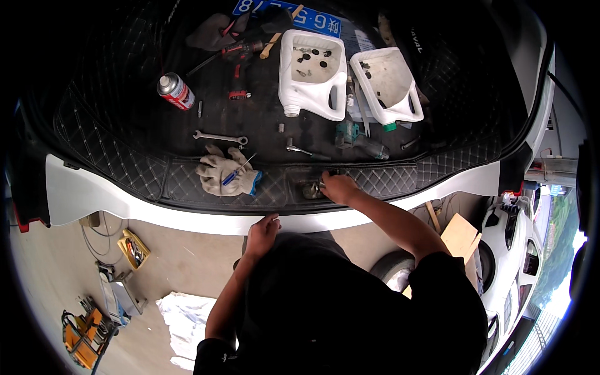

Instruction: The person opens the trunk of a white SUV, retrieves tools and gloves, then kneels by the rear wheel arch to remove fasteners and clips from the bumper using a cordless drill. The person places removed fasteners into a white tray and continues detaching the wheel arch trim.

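Note:
My right hand reaches over the quilted black trunk sill, its fingers bent down at the right side of the metal latch in the sill recess. What its fingertips hold, if anything, is hidden. My left hand is loosely closed by the white bumper, with nothing visible in it. Left of the latch, a pale work glove with a blue cuff lies on the sill, and a blue-handled screwdriver rests across it. Behind the latch lies a ratchet wrench.
Two cut-open white jugs hold small parts. Around them lie a spanner, a spray can, a red-black power tool and a teal power tool. A tire and tool boxes stand on the floor.

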Demonstrator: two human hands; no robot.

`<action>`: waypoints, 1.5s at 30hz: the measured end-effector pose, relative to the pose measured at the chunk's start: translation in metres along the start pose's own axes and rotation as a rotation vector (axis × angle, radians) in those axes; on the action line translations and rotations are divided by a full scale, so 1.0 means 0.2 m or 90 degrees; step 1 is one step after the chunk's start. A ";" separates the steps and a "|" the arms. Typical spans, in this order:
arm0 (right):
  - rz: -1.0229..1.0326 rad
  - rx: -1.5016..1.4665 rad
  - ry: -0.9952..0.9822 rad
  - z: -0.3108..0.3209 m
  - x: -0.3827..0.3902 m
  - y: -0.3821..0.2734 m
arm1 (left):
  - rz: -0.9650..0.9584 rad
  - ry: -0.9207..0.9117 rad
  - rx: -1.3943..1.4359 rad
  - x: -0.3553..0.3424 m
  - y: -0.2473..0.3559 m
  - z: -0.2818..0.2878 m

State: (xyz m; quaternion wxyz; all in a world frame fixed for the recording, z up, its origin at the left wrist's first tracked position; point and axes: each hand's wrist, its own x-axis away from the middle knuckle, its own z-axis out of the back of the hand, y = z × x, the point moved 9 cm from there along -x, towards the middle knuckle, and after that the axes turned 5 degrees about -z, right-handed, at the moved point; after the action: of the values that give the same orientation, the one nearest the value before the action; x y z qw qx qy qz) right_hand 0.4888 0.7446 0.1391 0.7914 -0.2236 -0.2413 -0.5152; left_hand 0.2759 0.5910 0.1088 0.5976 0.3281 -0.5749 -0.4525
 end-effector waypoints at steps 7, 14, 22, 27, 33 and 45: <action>-0.057 -0.008 0.006 -0.08 -0.07 0.06 | -0.004 0.016 0.021 -0.02 -0.01 -0.02; 0.008 0.086 -0.084 0.01 -0.03 -0.03 | -0.007 0.016 0.024 -0.04 0.00 -0.03; 0.034 0.067 -0.090 -0.01 -0.04 0.00 | -0.016 -0.029 0.017 -0.07 -0.01 -0.14; 0.011 -0.020 -0.066 -0.01 -0.01 0.03 | -0.035 -0.043 0.024 -0.11 0.08 -0.20; -0.073 -0.186 -0.029 -0.08 -0.02 0.10 | -0.126 -0.044 -0.070 -0.25 0.24 -0.26; -0.202 -0.235 0.001 -0.02 0.01 0.14 | -0.264 -0.126 -0.372 -0.65 0.43 -0.50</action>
State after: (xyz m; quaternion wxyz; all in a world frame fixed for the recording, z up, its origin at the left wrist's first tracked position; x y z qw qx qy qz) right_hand 0.5166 0.7520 0.1340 0.6463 -0.3232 -0.1748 -0.6688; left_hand 0.3985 0.7292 0.1248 0.5033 0.2081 -0.3974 -0.7386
